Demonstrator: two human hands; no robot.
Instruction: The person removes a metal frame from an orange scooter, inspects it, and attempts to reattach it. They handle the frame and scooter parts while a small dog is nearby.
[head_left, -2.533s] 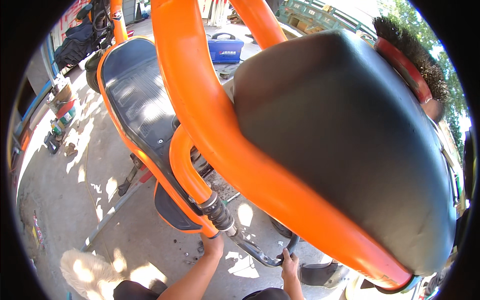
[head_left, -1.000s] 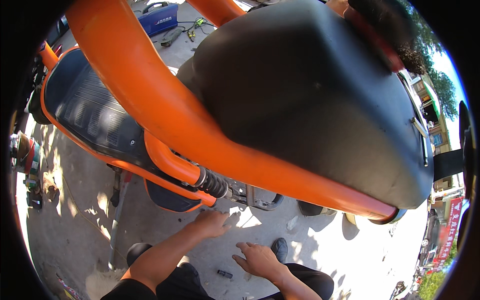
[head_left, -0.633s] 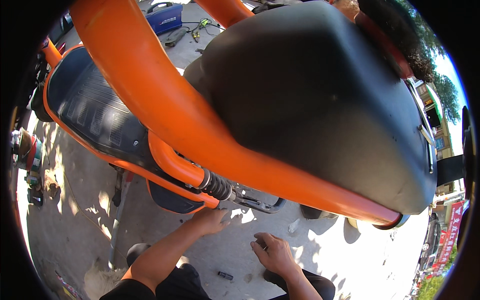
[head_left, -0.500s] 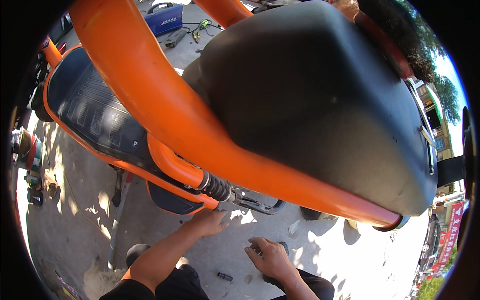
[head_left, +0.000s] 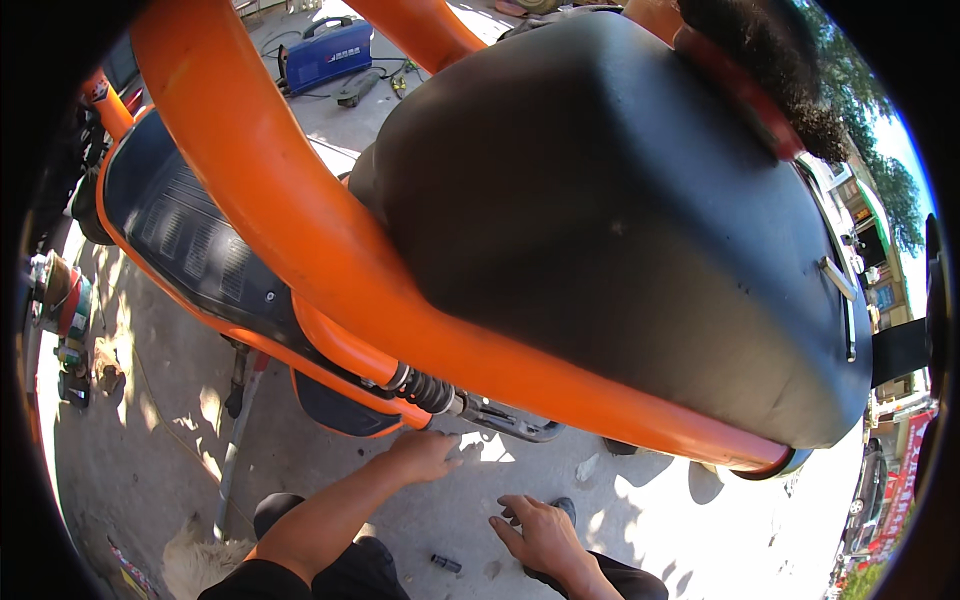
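My left hand [head_left: 423, 458] reaches forward, fingers stretched loosely to the right, just below the lower end of an orange tube [head_left: 413, 412]. Whether a fingertip touches the tube is hidden. Beside that end sits a black ribbed spring boot [head_left: 430, 391] joined to a black metal bar [head_left: 512, 421]. Off to the right, my right hand [head_left: 545, 535] hangs over the ground with its thumb apart and fingers slightly bent, holding nothing. A short black cylinder [head_left: 446, 564] lies on the concrete between my forearms.
A thick orange frame tube [head_left: 300, 230] and a large black moulded cover [head_left: 620, 230] fill the space above my hands. Left lies a black footboard [head_left: 190, 225]. Farther off are a blue machine [head_left: 328, 55] with cables, a long pole [head_left: 240, 440] and stacked cans [head_left: 65, 300].
My left hand has shifted slightly down from the orange tube's end. The right hand stays nearly in place. The view has tilted a little, so the vehicle sits slightly differently.
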